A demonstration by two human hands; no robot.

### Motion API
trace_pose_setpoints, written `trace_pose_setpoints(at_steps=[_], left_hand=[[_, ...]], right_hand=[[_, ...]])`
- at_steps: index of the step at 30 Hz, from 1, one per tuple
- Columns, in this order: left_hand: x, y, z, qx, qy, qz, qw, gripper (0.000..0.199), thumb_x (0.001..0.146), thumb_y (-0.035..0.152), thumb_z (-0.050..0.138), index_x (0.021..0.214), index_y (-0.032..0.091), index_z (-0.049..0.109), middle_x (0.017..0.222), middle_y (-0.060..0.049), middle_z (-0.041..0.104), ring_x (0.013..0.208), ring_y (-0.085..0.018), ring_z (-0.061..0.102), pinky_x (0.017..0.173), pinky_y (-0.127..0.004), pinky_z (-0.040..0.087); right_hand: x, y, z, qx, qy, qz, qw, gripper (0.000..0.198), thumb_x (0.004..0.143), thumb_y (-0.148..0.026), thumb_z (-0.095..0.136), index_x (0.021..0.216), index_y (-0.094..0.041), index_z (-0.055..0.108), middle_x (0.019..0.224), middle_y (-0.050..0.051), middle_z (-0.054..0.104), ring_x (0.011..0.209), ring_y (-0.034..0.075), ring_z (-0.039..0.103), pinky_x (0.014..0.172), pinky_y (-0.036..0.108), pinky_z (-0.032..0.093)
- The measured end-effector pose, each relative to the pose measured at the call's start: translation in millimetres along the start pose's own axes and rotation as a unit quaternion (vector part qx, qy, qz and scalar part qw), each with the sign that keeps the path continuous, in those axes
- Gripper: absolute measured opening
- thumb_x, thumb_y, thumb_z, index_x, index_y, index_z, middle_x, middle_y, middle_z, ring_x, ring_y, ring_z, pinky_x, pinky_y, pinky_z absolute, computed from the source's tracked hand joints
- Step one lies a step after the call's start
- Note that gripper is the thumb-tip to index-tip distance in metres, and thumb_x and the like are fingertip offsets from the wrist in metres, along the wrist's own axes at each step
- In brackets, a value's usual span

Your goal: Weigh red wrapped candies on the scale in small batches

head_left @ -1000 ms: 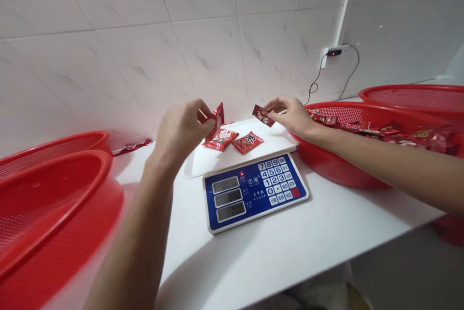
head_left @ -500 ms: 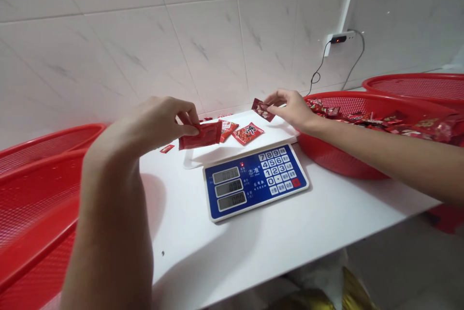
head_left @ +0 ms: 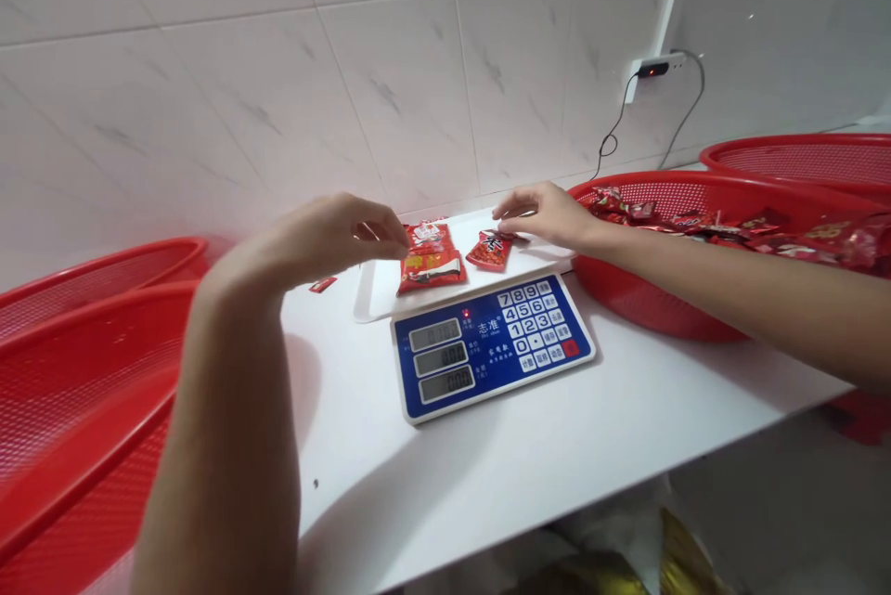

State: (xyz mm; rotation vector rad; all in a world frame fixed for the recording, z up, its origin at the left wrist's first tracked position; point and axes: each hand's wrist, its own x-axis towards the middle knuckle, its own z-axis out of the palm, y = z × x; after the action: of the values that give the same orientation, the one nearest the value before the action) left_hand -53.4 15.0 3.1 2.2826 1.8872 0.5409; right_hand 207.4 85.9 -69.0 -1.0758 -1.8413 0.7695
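Apparently the right hand [head_left: 549, 213] touches a dark packet [head_left: 513, 235]

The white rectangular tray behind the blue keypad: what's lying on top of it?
On the white rectangular tray lie glossy red printed packets. The bare right hand partly hides a dark-red packet; anything beneath the packets is covered.

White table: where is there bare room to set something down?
The table is bare between the scale and the front edge, and also in front of the right basket. The tray is crowded: packets lie there near the left hand and right hand. Red baskets crowd the left end.
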Motion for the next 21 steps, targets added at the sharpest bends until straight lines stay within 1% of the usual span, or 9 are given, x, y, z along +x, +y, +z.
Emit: trace_pose_setpoints(at_steps=[1,3,6,9,13,18,21], left_hand=[[-3,0,-4,0.004,0.013,-0.005,1.000,0.020,0.062,0.041,0.065,0.074,0.029,0.076,0.083,-0.002,0.076,0.071,-0.022,0.066,0.057,-0.028,0.045],[-9,5,-9,0.027,0.004,-0.018,0.999,0.021,0.068,0.041,0.063,0.079,0.028,0.075,0.088,-0.003,0.076,0.076,-0.023,0.067,0.058,-0.028,0.046],[-13,14,-8,0.026,0.025,-0.024,0.999,0.016,0.072,0.034,0.063,0.080,0.025,0.073,0.086,-0.003,0.075,0.074,-0.021,0.066,0.060,-0.029,0.047],[-13,20,-5,0.017,0.044,-0.023,0.999,0.012,0.075,0.031,0.064,0.080,0.025,0.073,0.085,-0.003,0.075,0.073,-0.020,0.066,0.061,-0.029,0.047],[-13,20,-5,0.011,0.045,-0.017,0.999,0.012,0.074,0.033,0.064,0.078,0.025,0.072,0.084,-0.003,0.075,0.072,-0.020,0.067,0.059,-0.029,0.048],[-12,18,-5,0.008,0.035,-0.020,0.999,0.022,0.068,0.040,0.063,0.079,0.022,0.071,0.083,-0.005,0.075,0.069,-0.019,0.065,0.060,-0.031,0.049],[-10,15,-3,0.010,0.022,-0.017,1.000,0.026,0.065,0.045,0.063,0.079,0.024,0.071,0.083,-0.005,0.075,0.067,-0.020,0.065,0.058,-0.033,0.048]], right_hand=[[0,0,0,0.001,0.011,-0.009,1.000,0.010,0.072,-0.011,0.073,0.079,-0.017,0.071,0.089,0.007,0.075,0.087,0.020,0.069,0.089,0.036,0.055],[-1,0,-1,-0.001,0.031,-0.019,0.999,0.008,0.073,-0.010,0.072,0.078,-0.017,0.070,0.091,0.007,0.075,0.089,0.019,0.069,0.091,0.037,0.055],[-2,0,-2,-0.005,0.042,-0.019,0.999,0.009,0.074,-0.010,0.070,0.077,-0.017,0.070,0.091,0.007,0.074,0.089,0.020,0.069,0.091,0.037,0.054],[-2,0,-2,-0.005,0.040,-0.017,0.999,0.008,0.074,-0.010,0.070,0.077,-0.018,0.070,0.090,0.007,0.074,0.089,0.020,0.068,0.091,0.038,0.054],[-1,1,-2,0.004,0.051,-0.015,0.999,0.010,0.074,-0.008,0.070,0.077,-0.018,0.070,0.091,0.006,0.074,0.090,0.020,0.068,0.093,0.038,0.053],[-2,-1,-3,0.011,0.061,-0.005,0.998,0.010,0.076,-0.007,0.069,0.077,-0.017,0.069,0.091,0.007,0.073,0.091,0.020,0.068,0.094,0.038,0.053],[-2,-1,-3,0.006,0.066,-0.009,0.998,0.011,0.076,-0.007,0.068,0.077,-0.018,0.070,0.092,0.008,0.073,0.093,0.020,0.068,0.095,0.039,0.053]])
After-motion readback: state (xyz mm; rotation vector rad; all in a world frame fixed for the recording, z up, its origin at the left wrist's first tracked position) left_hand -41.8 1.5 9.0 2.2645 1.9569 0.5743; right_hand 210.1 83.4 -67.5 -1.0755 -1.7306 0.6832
